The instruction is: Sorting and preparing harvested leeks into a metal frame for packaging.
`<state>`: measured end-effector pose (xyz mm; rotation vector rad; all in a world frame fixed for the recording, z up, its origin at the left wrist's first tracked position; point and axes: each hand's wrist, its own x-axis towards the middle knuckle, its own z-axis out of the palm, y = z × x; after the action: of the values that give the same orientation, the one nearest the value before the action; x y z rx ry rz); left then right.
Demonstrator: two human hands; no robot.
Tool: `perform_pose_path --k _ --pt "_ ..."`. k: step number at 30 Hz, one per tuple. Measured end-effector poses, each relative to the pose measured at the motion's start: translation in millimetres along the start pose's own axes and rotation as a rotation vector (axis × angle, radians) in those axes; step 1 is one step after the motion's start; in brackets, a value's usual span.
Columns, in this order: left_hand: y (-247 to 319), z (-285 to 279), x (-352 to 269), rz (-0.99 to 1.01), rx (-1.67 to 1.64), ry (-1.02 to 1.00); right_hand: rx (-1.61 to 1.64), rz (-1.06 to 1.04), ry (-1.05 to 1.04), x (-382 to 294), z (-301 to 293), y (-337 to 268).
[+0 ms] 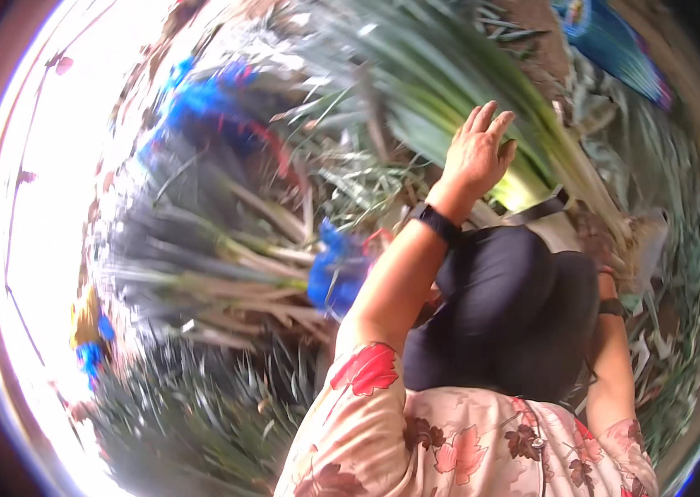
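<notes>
A large bundle of leeks (517, 118) lies before my knees, green leaves pointing up and away, pale shanks near me. Round the shanks runs a dark band (539, 209). My left hand (479, 149), a black band on its wrist, is over the leaves with its fingers slightly apart and nothing visible in it. Dark and blurred, my right hand (594, 239) is at the pale shanks beside the band, close to the roots (638, 248). Its fingers are too unclear to show whether they grip.
More leeks (250, 248) lie to the left, beside a blue plastic wrapping (334, 279) and another blue bundle (207, 99). Cut leaf scraps (362, 180) litter the ground. Upright green leaves (213, 404) fill the lower left. A blue bag (614, 50) lies at the upper right.
</notes>
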<state>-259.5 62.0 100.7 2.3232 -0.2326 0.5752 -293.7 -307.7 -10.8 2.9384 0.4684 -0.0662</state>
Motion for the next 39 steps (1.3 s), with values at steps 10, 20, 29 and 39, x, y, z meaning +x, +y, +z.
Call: perform_pose_path --k 10,20,29,39 --pt "-154.8 -130.9 -330.6 -0.951 0.327 0.465 -0.113 -0.109 -0.036 -16.6 -1.6 16.8" --pt "-227.5 -185.6 -456.2 -1.520 0.036 0.724 -0.267 -0.340 0.050 -12.0 -43.7 34.0" --pt "-229.8 -138.9 -393.6 -1.765 0.193 0.733 0.752 0.076 -0.278 -35.2 -28.4 135.4" --pt "-196.3 -265.8 -358.4 -0.733 -0.925 1.021 1.015 0.169 -0.080 -34.1 -177.5 4.0"
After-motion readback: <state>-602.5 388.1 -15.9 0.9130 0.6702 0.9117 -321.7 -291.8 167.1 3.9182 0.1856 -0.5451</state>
